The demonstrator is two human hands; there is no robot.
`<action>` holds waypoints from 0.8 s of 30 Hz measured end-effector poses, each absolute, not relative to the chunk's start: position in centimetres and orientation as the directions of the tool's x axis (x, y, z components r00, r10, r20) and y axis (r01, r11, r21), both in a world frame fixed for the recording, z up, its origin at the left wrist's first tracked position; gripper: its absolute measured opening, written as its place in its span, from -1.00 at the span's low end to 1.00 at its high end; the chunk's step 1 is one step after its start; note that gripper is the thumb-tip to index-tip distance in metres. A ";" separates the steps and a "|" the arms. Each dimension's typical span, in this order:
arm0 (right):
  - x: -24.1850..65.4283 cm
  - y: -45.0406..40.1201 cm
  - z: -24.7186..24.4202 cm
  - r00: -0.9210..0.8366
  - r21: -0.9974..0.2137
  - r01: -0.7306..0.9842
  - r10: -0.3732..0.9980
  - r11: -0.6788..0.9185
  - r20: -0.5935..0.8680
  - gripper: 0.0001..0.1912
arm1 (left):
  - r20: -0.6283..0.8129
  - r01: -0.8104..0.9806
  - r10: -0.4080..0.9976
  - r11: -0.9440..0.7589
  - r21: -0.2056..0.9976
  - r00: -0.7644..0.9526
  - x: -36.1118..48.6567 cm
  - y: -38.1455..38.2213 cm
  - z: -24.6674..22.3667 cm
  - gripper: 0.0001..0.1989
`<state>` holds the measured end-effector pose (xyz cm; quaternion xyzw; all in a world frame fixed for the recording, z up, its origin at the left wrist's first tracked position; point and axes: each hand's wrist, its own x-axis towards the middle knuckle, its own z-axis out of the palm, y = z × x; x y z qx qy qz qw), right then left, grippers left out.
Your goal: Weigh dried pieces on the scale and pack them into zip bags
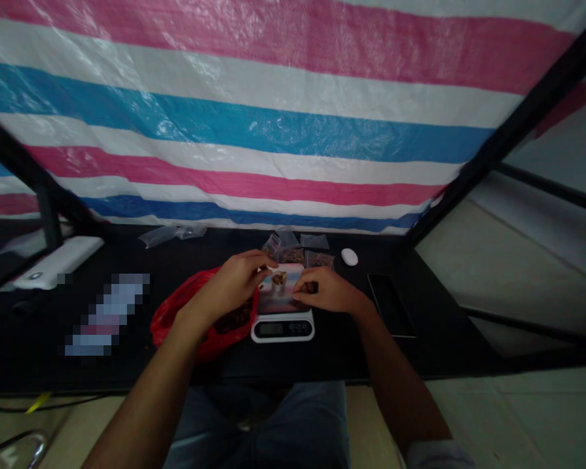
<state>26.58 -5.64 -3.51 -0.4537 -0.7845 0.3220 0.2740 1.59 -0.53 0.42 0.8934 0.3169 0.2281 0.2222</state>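
A small round cup (279,287) with yellow-brown bits in it stands on the shiny plate of a white kitchen scale (283,330). My left hand (241,280) hovers at the cup's left side, its thumb and forefinger slightly apart; I see nothing between them. To the right of the cup, my right hand (329,290) is closed with its fingertips together over the plate. What it holds, if anything, is too small to make out. Under my left forearm lies an open red plastic bag (176,306) with dark brown contents, partly hidden by the arm.
Behind the scale lie small clear bags (320,260) of brown bits. A white oval object (349,256) and a dark flat phone-like device (391,305) are at right. A white device (58,262) and a blurred-out item (110,312) lie left. Striped sheeting (273,130) hangs behind the black table.
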 end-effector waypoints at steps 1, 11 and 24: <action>26.4 -5.6 -3.5 -0.396 -0.746 0.533 0.897 0.399 0.197 -0.94 | 0.230 0.522 0.700 -0.676 0.521 0.676 1.2 -0.4 0.3 -0.76; 24.1 -5.0 -4.7 -0.252 -0.622 0.553 0.823 0.554 0.509 -0.84 | -0.019 0.712 0.759 -0.602 0.362 0.651 0.9 -0.8 -1.3 -0.77; 24.6 -4.8 -4.9 -0.244 -0.563 0.611 0.809 0.557 0.535 -0.82 | 0.157 0.622 0.745 -0.637 0.455 0.649 2.7 -0.9 0.1 -0.69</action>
